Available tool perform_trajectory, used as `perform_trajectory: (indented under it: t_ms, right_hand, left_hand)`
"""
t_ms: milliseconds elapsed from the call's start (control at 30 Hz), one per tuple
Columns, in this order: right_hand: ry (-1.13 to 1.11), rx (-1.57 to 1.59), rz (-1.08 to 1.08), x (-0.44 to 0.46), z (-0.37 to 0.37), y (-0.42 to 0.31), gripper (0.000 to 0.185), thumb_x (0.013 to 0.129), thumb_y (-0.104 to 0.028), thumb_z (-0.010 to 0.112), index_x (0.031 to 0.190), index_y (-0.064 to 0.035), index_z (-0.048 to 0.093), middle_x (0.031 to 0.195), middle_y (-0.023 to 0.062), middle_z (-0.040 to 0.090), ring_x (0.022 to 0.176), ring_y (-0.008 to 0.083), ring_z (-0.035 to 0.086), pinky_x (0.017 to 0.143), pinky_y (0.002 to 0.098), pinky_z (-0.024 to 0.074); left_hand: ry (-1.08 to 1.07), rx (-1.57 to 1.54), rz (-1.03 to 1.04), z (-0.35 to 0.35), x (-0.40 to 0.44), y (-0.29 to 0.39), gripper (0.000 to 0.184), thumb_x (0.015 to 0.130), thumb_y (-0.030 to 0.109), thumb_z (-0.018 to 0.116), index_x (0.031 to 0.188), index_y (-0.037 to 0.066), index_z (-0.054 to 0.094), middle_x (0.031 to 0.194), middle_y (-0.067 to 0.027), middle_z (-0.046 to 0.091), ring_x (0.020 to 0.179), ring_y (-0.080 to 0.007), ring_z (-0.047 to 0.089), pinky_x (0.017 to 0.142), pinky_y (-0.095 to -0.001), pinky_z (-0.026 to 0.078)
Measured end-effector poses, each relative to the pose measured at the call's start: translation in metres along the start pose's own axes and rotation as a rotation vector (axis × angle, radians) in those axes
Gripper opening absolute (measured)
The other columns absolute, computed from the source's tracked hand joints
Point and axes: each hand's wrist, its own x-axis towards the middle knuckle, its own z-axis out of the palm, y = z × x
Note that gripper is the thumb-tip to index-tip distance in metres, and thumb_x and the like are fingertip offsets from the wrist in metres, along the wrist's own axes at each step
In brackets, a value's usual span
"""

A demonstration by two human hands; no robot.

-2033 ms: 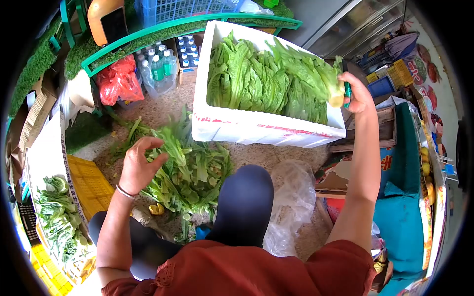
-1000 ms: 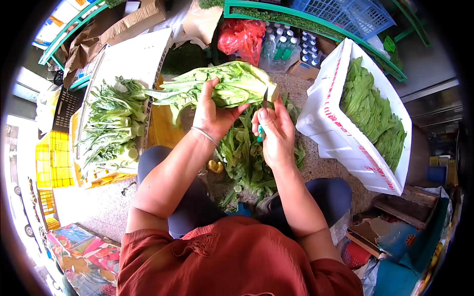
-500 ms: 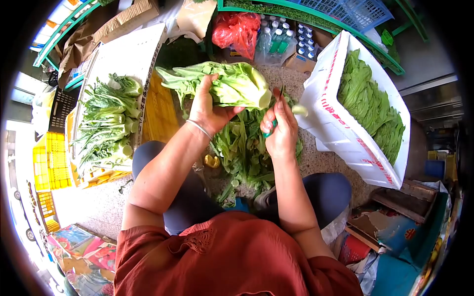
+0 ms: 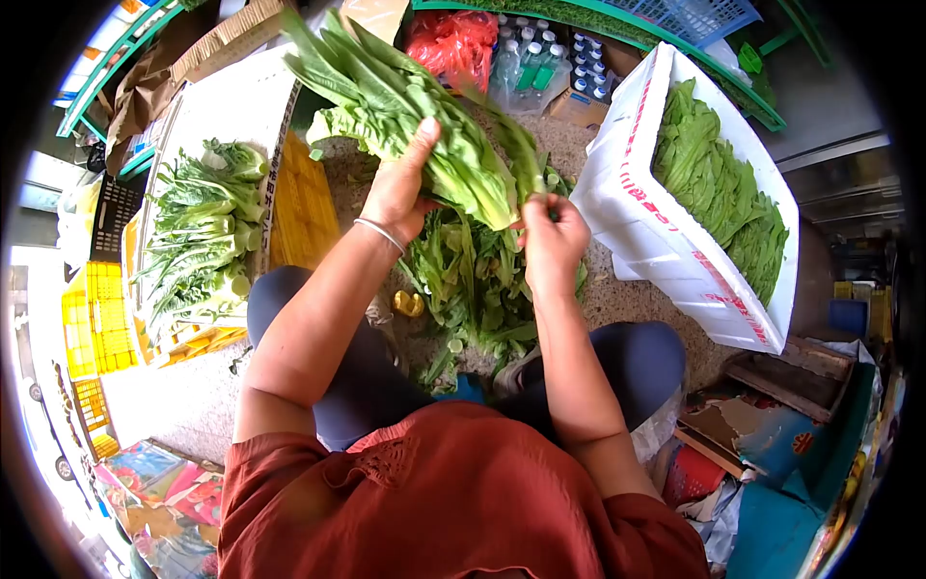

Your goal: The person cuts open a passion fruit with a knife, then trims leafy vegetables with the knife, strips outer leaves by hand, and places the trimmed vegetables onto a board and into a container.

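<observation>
My left hand (image 4: 400, 188) is wrapped round a head of leafy lettuce (image 4: 439, 135), its leaf tips pointing up and left and its pale base down to the right. Beside that base, my right hand (image 4: 557, 236) pinches the lower end of an outer lettuce leaf (image 4: 519, 145), which stands away from the head and is blurred by motion. Whether a knife is still in my right palm is hidden. Below both hands, a heap of loose lettuce leaves (image 4: 468, 289) lies on the floor between my legs.
At right, a tilted white foam box (image 4: 641, 207) holds green leaves (image 4: 719, 183). Trimmed lettuce heads (image 4: 217, 222) lie on a white board at left, near yellow crates (image 4: 95, 314). A red plastic bag (image 4: 451, 48) and several bottles (image 4: 531, 63) stand at the back.
The lettuce head has turned more upright, its leaves swinging up. My right hand has gone from holding a small green-handled knife at the cut base to pinching a leaf. The flying stem slice is gone from view.
</observation>
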Motion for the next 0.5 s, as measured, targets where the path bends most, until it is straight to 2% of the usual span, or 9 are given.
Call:
perform_trajectory:
  t_ms: [33, 100, 167, 233, 300, 333, 367, 433, 500]
  right_hand:
    - [0.086, 0.321, 0.161, -0.001, -0.001, 0.008, 0.021, 0.080, -0.018, 0.064, 0.082, 0.0009, 0.054, 0.078, 0.0090, 0.061, 0.061, 0.0147, 0.061, 0.042, 0.0189, 0.0392]
    - [0.123, 0.361, 0.270, 0.002, -0.008, 0.020, 0.028, 0.080, -0.025, 0.064, 0.082, -0.0002, 0.052, 0.085, 0.0139, 0.062, 0.066, 0.0198, 0.065, 0.037, 0.0194, 0.0356]
    - [0.027, 0.081, 0.525, -0.003, -0.015, 0.025, 0.031, 0.081, -0.028, 0.064, 0.082, 0.0001, 0.052, 0.087, 0.0143, 0.061, 0.070, 0.0212, 0.065, 0.037, 0.0196, 0.0351]
    - [0.053, -0.015, 0.595, -0.004, -0.014, 0.028, 0.033, 0.080, -0.028, 0.065, 0.090, 0.0027, 0.056, 0.092, 0.0130, 0.062, 0.077, 0.0200, 0.064, 0.046, 0.0208, 0.0422]
    - [0.085, 0.069, -0.034, -0.007, -0.003, 0.028, 0.042, 0.079, -0.028, 0.066, 0.102, 0.0056, 0.057, 0.095, 0.0119, 0.062, 0.084, 0.0171, 0.061, 0.062, 0.0230, 0.0469]
    - [-0.023, 0.006, -0.139, -0.010, 0.000, 0.021, 0.046, 0.077, -0.027, 0.069, 0.109, 0.0036, 0.056, 0.096, 0.0110, 0.063, 0.084, 0.0131, 0.060, 0.074, 0.0236, 0.0453]
    - [-0.041, -0.313, -0.391, -0.010, 0.003, 0.015, 0.040, 0.073, -0.021, 0.072, 0.105, 0.0000, 0.060, 0.093, 0.0113, 0.064, 0.082, 0.0158, 0.062, 0.072, 0.0250, 0.0471]
    - [-0.029, -0.517, -0.613, 0.000, 0.008, 0.016, 0.034, 0.069, -0.014, 0.072, 0.100, -0.0027, 0.062, 0.088, 0.0118, 0.065, 0.078, 0.0205, 0.064, 0.069, 0.0280, 0.0492]
    - [0.012, -0.520, -0.624, 0.002, 0.010, 0.021, 0.031, 0.069, -0.011, 0.071, 0.097, -0.0023, 0.062, 0.085, 0.0120, 0.065, 0.075, 0.0227, 0.064, 0.067, 0.0292, 0.0497]
  left_hand:
    - [-0.007, -0.039, -0.030, -0.001, 0.002, -0.001, 0.054, 0.077, 0.055, 0.057, 0.112, 0.014, 0.052, 0.104, -0.0036, 0.059, 0.096, -0.0197, 0.055, 0.078, -0.0434, 0.044]
    - [-0.011, -0.103, -0.082, -0.006, 0.008, -0.001, 0.053, 0.077, 0.058, 0.054, 0.108, 0.016, 0.054, 0.104, -0.0036, 0.060, 0.095, -0.0191, 0.056, 0.076, -0.0421, 0.046]
    - [-0.012, -0.103, -0.096, -0.009, 0.009, -0.002, 0.052, 0.077, 0.059, 0.053, 0.108, 0.017, 0.054, 0.104, -0.0037, 0.059, 0.094, -0.0194, 0.057, 0.075, -0.0415, 0.047]
    - [0.038, -0.104, -0.137, -0.012, 0.015, -0.006, 0.056, 0.076, 0.058, 0.054, 0.112, 0.015, 0.052, 0.107, -0.0040, 0.058, 0.096, -0.0191, 0.057, 0.074, -0.0379, 0.050]
    - [0.098, -0.025, -0.160, -0.010, 0.013, -0.007, 0.060, 0.076, 0.061, 0.052, 0.113, 0.014, 0.051, 0.108, -0.0053, 0.058, 0.097, -0.0215, 0.057, 0.078, -0.0397, 0.048]
    - [0.087, -0.012, -0.154, -0.013, 0.016, -0.013, 0.061, 0.076, 0.062, 0.051, 0.113, 0.014, 0.051, 0.108, -0.0056, 0.057, 0.097, -0.0221, 0.056, 0.079, -0.0405, 0.047]
    - [0.072, 0.004, -0.143, -0.015, 0.021, -0.016, 0.062, 0.075, 0.063, 0.051, 0.114, 0.014, 0.050, 0.109, -0.0060, 0.057, 0.097, -0.0227, 0.056, 0.080, -0.0413, 0.047]
    - [0.107, 0.011, -0.143, -0.011, 0.020, -0.015, 0.065, 0.075, 0.065, 0.049, 0.115, 0.014, 0.049, 0.109, -0.0069, 0.056, 0.098, -0.0231, 0.056, 0.079, -0.0435, 0.047]
    - [0.089, -0.025, -0.052, -0.010, 0.018, -0.013, 0.077, 0.073, 0.060, 0.058, 0.127, 0.020, 0.021, 0.122, -0.0091, 0.045, 0.101, -0.0293, 0.054, 0.073, -0.0529, 0.046]
